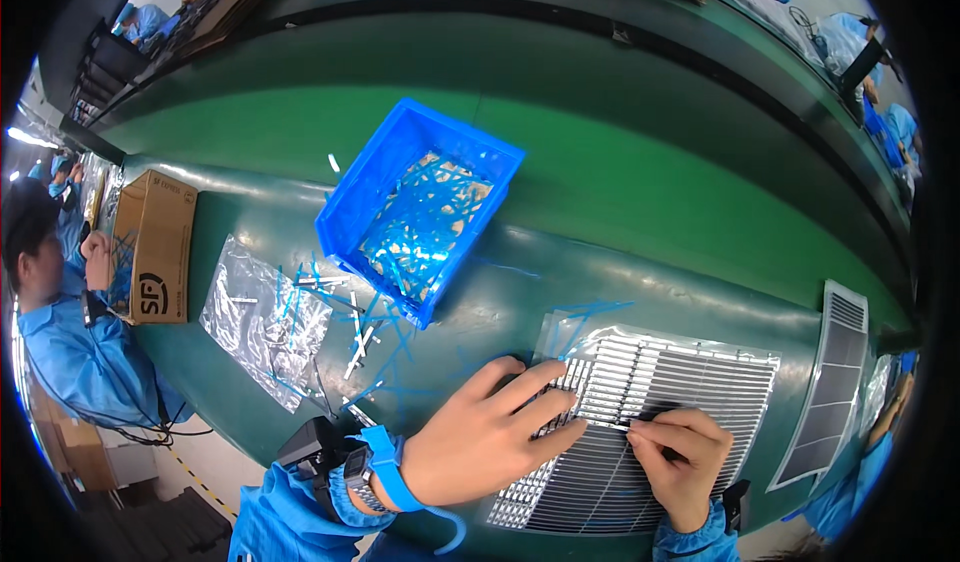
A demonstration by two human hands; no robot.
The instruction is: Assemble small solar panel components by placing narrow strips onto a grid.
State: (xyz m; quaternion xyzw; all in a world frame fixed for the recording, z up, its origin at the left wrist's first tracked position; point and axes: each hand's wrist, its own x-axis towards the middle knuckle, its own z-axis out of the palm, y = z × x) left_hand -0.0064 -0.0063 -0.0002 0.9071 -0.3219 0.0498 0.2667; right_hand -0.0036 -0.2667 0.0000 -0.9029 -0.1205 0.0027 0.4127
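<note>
A clear plastic sheet [730, 357] lies flat at the lower right of the table, carrying rows of thin dark and pale strips. My left hand [490, 432] rests on its left part, fingers spread and pressing lightly on the rows. Over the middle of the sheet, my right hand [685, 457] pinches the end of a thin pale strip [605, 423] between thumb and forefinger. That strip runs leftward toward my left fingertips. Blue film slivers [590, 310] lie by the sheet's upper left corner. A blue strap [395, 472] circles my left wrist.
Beyond my left hand stands a blue bin [350, 192] holding film scraps. Left of it, a clear bag [265, 317] lies among blue and white strips [360, 337]. A carton [165, 252] stands near a co-worker [80, 332]. Another strip sheet [825, 392] lies far right.
</note>
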